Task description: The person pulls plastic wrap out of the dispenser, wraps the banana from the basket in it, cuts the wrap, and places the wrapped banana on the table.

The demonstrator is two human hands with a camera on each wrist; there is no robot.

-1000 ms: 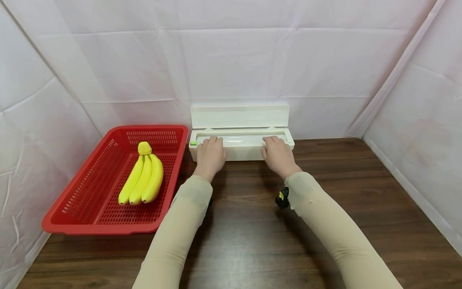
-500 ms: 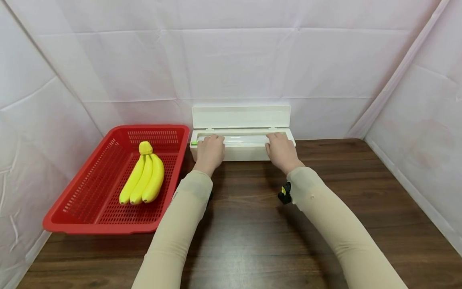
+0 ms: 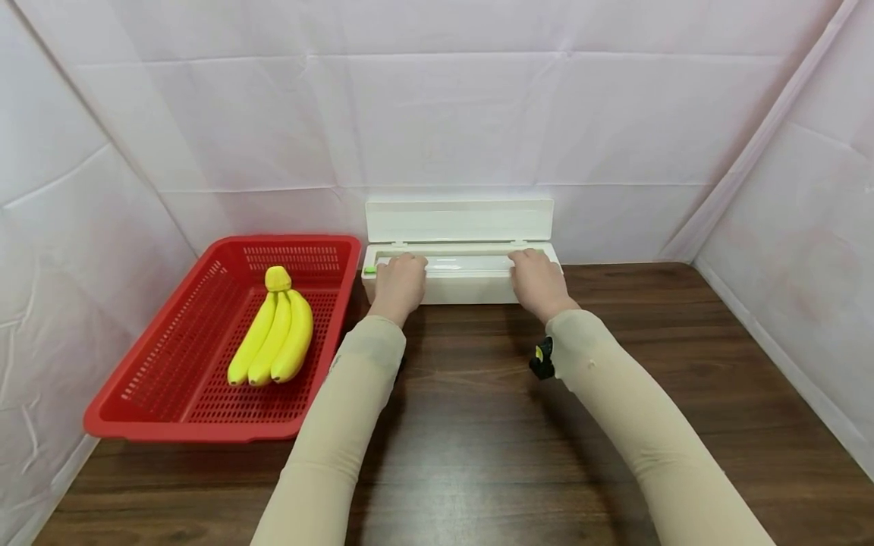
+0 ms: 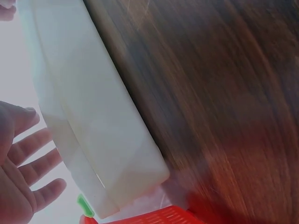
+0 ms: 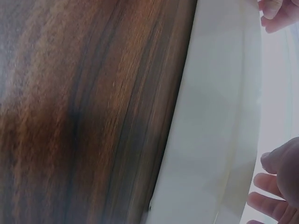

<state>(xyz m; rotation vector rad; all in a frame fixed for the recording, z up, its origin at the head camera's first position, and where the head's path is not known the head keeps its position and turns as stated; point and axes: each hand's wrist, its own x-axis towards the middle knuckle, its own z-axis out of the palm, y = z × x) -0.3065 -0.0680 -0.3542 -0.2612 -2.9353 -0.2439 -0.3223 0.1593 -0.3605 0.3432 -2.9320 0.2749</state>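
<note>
A long white box with a raised lid, which looks like a cling film dispenser (image 3: 467, 290), stands against the back sheet. A pale, shiny strip, perhaps film or a roll, shows inside its open top, and a small green slider (image 3: 370, 270) sits at the left end. My left hand (image 3: 400, 282) reaches over the left part of the box, fingers apart and loosely bent in the left wrist view. Over the right part is my right hand (image 3: 538, 282), its thumb and fingers apart in the right wrist view. Whether the fingertips touch anything inside cannot be told.
On the left is a red plastic basket (image 3: 102, 413) with a bunch of yellow bananas (image 3: 278, 334) in it. White sheets (image 3: 451, 114) enclose the back and sides of the brown wooden table (image 3: 464, 455).
My right hand has shifted a little to the right along the box, so the hands stand slightly farther apart. My left hand stays near the same spot; the lid remains up.
</note>
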